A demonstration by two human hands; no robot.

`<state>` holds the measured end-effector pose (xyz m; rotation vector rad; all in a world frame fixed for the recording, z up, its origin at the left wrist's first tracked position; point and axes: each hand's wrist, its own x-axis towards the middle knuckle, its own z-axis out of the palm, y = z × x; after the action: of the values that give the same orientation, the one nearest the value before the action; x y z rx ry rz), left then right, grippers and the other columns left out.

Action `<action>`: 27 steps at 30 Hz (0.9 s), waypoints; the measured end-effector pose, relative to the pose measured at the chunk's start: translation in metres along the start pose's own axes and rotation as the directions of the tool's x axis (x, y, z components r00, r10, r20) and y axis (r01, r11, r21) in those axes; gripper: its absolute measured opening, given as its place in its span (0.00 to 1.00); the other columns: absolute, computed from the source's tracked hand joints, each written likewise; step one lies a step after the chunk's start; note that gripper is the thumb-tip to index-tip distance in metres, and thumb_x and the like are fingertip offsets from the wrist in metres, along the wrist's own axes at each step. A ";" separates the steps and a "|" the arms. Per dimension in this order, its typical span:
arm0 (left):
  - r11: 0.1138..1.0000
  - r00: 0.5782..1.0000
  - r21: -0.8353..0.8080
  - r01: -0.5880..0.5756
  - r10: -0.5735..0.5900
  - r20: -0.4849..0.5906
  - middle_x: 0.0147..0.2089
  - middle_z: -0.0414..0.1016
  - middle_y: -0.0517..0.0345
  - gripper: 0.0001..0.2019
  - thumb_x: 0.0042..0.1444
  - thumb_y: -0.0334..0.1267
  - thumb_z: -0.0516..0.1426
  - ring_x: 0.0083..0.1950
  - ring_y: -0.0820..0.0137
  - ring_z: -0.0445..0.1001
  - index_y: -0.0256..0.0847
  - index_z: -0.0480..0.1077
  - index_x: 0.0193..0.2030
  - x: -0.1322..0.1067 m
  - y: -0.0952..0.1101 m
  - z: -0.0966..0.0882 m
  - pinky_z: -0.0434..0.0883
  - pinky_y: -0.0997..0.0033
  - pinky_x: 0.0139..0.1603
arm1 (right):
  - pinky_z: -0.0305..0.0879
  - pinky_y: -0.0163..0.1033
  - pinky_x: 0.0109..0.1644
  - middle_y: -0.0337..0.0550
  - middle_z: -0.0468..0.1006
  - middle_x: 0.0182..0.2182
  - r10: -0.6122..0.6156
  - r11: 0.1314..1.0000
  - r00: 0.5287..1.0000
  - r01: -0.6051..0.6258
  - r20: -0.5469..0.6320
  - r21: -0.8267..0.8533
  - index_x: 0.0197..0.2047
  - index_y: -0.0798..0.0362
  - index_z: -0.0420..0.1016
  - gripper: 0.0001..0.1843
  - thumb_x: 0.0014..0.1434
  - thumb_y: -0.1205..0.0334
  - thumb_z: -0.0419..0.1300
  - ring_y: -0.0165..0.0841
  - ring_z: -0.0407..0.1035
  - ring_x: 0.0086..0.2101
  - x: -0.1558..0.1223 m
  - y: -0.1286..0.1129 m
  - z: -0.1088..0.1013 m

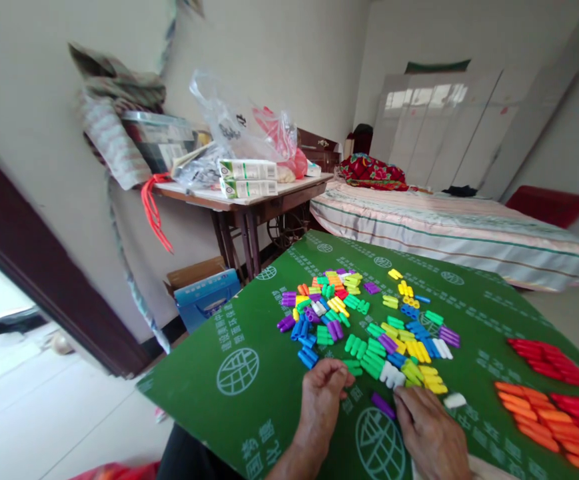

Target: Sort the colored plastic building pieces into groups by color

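Small coloured plastic tube pieces, many joined side by side in little blocks, lie loosely on a green printed board (184, 383). My left hand (322, 397) is at the near edge of the pile with thumb and fingers pinched together; what they hold, if anything, is hidden. Just beyond its fingertips lies a green piece (353, 367). My right hand (432, 430) rests low over the board, fingers bent down and together, their tips partly hidden. Beside its thumb is a purple tube (384, 405). A white piece (392, 375) sits just past its fingers, with yellow pieces (434, 381) near the knuckles.
Orange pieces (534, 413) and red pieces (549, 360) lie grouped at the right. A single white piece (454, 400) is nearer. Behind stand a wooden table (289, 203) with bags and boxes, a blue carton (206, 300) on the floor, and a bed (419, 223).
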<state>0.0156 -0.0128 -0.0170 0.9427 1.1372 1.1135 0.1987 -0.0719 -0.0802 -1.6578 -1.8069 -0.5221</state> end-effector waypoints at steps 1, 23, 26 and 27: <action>1.000 1.000 0.001 0.002 -0.002 0.000 0.24 0.74 0.56 0.09 0.43 0.42 0.59 0.28 0.72 0.71 0.37 0.71 0.26 0.000 0.001 0.000 0.66 0.76 0.27 | 0.62 0.38 0.37 0.44 0.77 0.32 0.004 1.000 1.000 -0.004 0.000 0.003 0.35 0.50 0.74 0.20 0.68 0.56 0.43 0.35 0.70 0.33 0.000 0.000 0.000; 0.730 0.903 0.656 -0.194 0.393 -0.171 0.39 0.77 0.52 0.19 0.47 0.40 0.55 0.33 0.67 0.71 0.37 0.73 0.46 0.085 0.063 -0.067 0.67 0.68 0.36 | 0.65 0.32 0.32 0.41 0.78 0.31 -0.082 0.996 0.996 0.082 -0.014 -0.015 0.35 0.48 0.76 0.19 0.67 0.54 0.46 0.31 0.72 0.31 0.001 0.014 0.003; 0.610 0.919 0.781 -0.132 0.370 -0.134 0.37 0.77 0.51 0.18 0.51 0.39 0.53 0.34 0.66 0.71 0.36 0.73 0.46 0.099 0.065 -0.072 0.67 0.69 0.35 | 0.65 0.32 0.33 0.41 0.78 0.30 -0.088 0.996 0.996 0.088 -0.017 0.000 0.35 0.48 0.76 0.18 0.66 0.54 0.46 0.31 0.72 0.31 0.001 0.014 0.003; 0.590 0.925 0.798 -0.126 0.360 -0.120 0.36 0.77 0.52 0.17 0.51 0.38 0.53 0.35 0.66 0.72 0.36 0.73 0.46 0.101 0.064 -0.071 0.67 0.69 0.36 | 0.65 0.32 0.33 0.41 0.78 0.30 -0.088 0.996 0.996 0.089 -0.022 0.003 0.35 0.48 0.76 0.18 0.66 0.54 0.46 0.31 0.72 0.31 0.001 0.014 0.003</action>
<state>-0.0605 0.1007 0.0113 1.7147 1.8388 0.9665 0.2123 -0.0672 -0.0829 -1.5687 -1.8705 -0.5727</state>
